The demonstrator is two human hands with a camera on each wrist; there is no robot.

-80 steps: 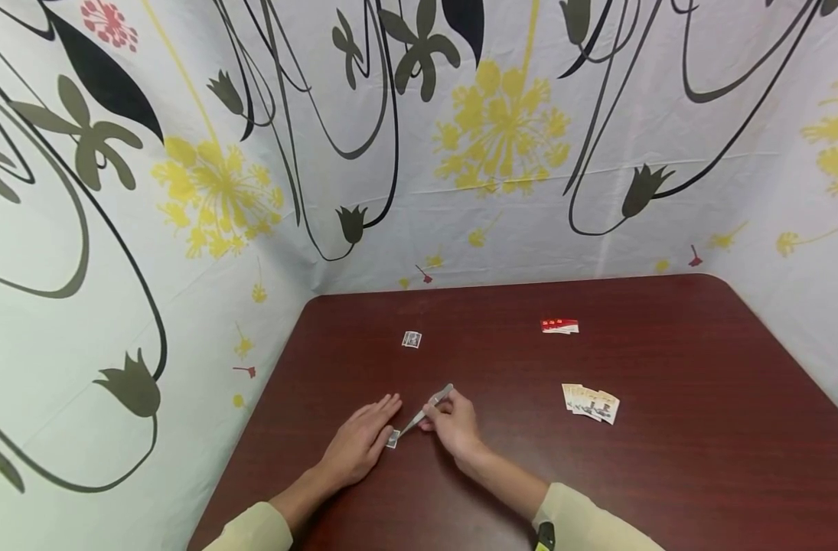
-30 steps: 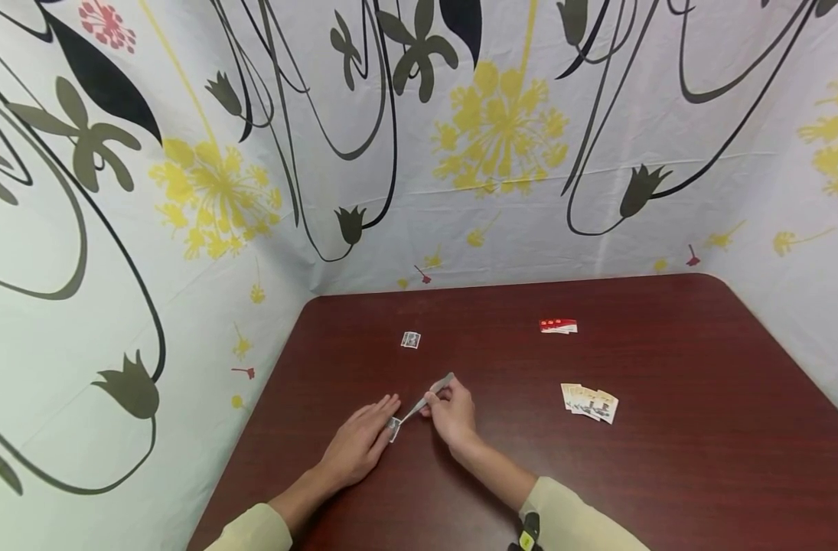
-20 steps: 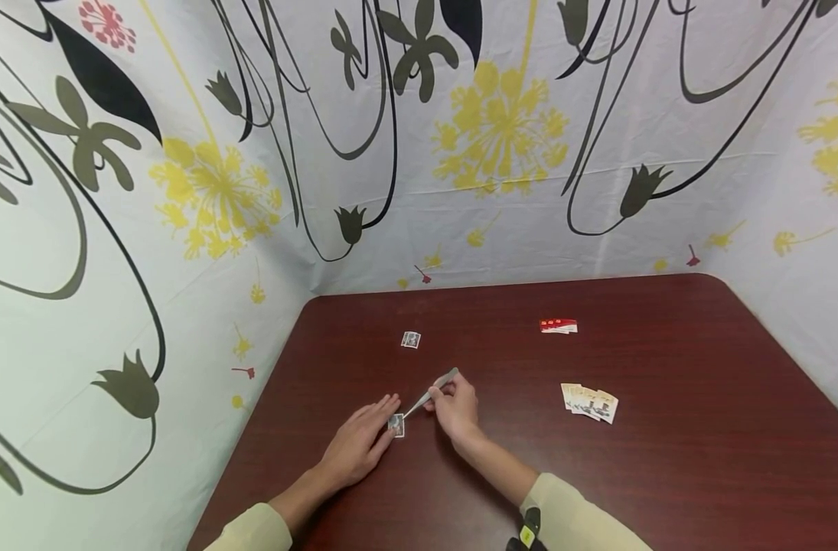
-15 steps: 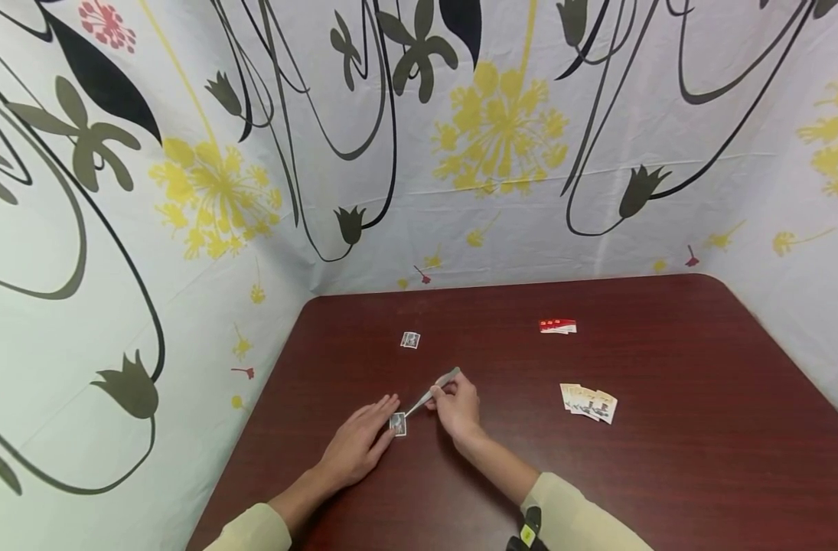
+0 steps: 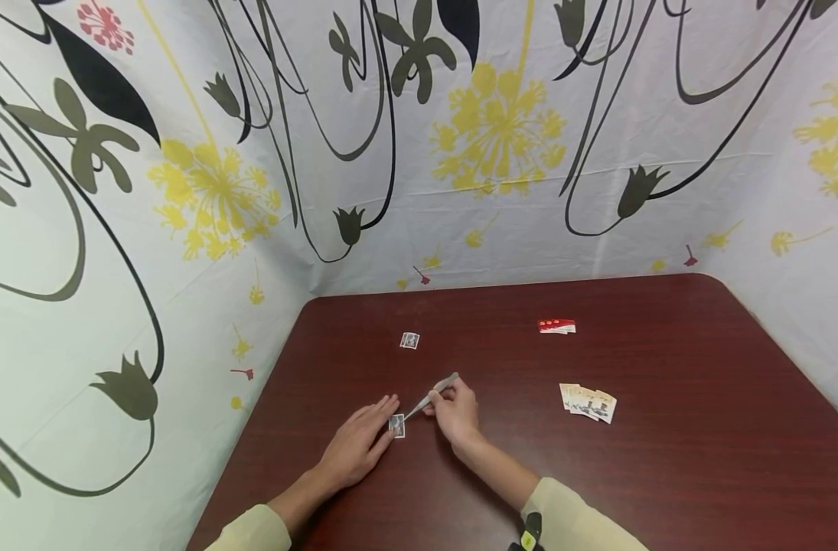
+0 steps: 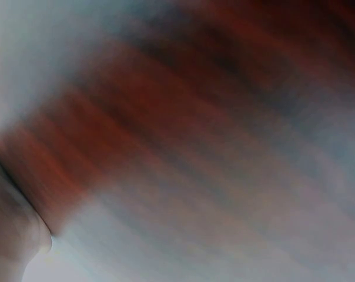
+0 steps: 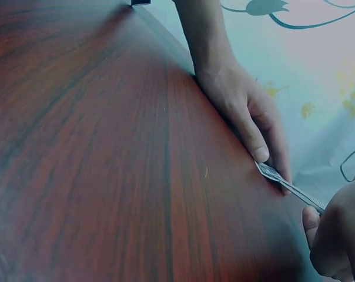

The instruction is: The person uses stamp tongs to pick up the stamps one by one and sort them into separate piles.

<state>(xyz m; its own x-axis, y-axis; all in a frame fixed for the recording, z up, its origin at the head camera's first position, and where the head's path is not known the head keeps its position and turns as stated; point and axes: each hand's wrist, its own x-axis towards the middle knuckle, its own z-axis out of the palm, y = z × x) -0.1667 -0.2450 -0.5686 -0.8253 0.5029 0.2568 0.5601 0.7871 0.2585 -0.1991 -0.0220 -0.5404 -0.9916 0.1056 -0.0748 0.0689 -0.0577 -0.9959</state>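
My left hand (image 5: 355,445) lies on the dark red table with its fingers extended. Its thumb touches a small white-bordered grey stamp (image 5: 397,427) and covers part of that stamp's left side. My right hand (image 5: 458,413) pinches silver tweezers (image 5: 432,396), whose tips reach the stamp's right edge. In the right wrist view the tweezers (image 7: 305,198) meet the stamp (image 7: 268,170) beside the left thumb; whether their tips grip it I cannot tell. Only a blurred bit of the left hand (image 6: 13,223) shows in the left wrist view.
Farther back on the table (image 5: 666,459) lie a little group of grey stamps (image 5: 409,340) and some red-and-white stamps (image 5: 557,327). A fanned set of cream stamps (image 5: 588,402) is at the right. Patterned cloth (image 5: 391,176) stands behind and to the left.
Compared with the oldest frame, the stamp is slightly farther up the table and to the right, and has turned straighter. The right hand and tweezers have shifted slightly; the left hand stays put.
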